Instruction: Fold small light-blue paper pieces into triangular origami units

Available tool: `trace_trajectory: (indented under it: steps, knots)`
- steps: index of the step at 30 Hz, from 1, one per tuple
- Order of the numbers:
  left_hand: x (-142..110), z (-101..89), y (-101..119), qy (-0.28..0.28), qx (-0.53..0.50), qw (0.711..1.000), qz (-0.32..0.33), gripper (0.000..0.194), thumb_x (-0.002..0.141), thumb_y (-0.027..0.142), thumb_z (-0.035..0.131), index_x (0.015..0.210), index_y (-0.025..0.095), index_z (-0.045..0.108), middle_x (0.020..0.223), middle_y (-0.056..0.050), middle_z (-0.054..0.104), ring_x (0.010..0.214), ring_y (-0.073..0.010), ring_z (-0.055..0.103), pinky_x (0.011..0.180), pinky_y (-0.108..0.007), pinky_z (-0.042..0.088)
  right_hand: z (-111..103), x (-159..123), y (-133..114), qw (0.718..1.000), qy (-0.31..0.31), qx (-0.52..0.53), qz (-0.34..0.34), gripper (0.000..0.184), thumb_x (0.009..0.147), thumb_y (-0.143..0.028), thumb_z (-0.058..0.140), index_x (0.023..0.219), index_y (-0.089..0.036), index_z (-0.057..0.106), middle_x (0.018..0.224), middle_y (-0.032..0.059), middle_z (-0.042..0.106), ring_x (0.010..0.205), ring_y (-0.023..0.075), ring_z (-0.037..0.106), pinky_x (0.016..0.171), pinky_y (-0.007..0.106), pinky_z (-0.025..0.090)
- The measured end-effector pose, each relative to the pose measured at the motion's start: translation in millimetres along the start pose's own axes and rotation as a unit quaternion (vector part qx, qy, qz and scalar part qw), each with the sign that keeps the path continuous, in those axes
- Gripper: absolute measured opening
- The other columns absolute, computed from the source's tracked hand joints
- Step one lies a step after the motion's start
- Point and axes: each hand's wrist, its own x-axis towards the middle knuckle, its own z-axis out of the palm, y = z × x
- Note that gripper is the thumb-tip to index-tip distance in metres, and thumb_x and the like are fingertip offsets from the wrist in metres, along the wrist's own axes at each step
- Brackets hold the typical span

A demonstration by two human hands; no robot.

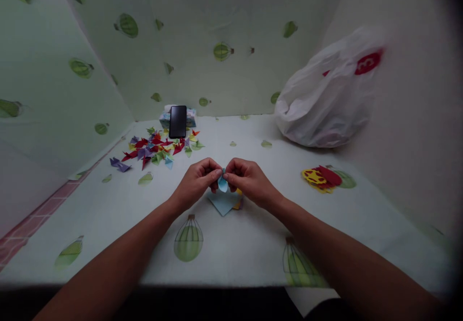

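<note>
Between my two hands is a small folded piece of light blue origami paper (pixel 223 184), pinched near its top. My left hand (pixel 198 180) has thumb and forefinger closed on its left side. On the other side my right hand (pixel 250 178) grips it the same way. Beneath the hands lie flat paper squares (pixel 223 203), a light blue one on top, with yellow-orange edges showing at the right. Farther back on the left is a pile of folded paper cranes (pixel 144 151) in red, purple, green, yellow and blue.
A black phone (pixel 177 121) leans against a tissue box (pixel 164 119) behind the cranes. At the right back stands a full white plastic bag (pixel 325 94). Yellow and red cut-out pieces (pixel 321 178) lie on the balloon-patterned tablecloth (pixel 231 253). Walls enclose the table's back and sides.
</note>
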Motion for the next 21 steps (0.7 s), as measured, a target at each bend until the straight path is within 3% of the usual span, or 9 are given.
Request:
trace_trajectory:
  steps: [10, 21]
  knots:
    - [-0.5, 2.7, 3.1, 0.010, -0.039, 0.999, -0.031, 0.023, 0.084, 0.038, 0.070, 0.082, 0.016, 0.062, 0.067, 0.001, 0.061, 0.056, -0.0097, 0.053, 0.053, -0.022, 0.045, -1.0, 0.0, 1.3, 1.000, -0.006, 0.020, -0.001, 0.018, 0.081, -0.032, 0.064, 0.071, -0.018, 0.057, 0.064, -0.0011, 0.060, 0.055, 0.0105, 0.057, 0.055, 0.024, 0.046]
    - [-0.3, 4.4, 3.6, 0.007, -0.023, 0.999, -0.040, 0.017, 0.083, 0.033, 0.069, 0.082, 0.017, 0.062, 0.065, 0.002, 0.058, 0.055, -0.0095, 0.052, 0.052, -0.023, 0.044, -0.7, -0.7, -0.5, 0.999, 0.002, -0.040, -0.021, 0.016, 0.080, -0.026, 0.060, 0.067, -0.018, 0.057, 0.058, -0.0021, 0.058, 0.053, 0.0103, 0.056, 0.053, 0.024, 0.044]
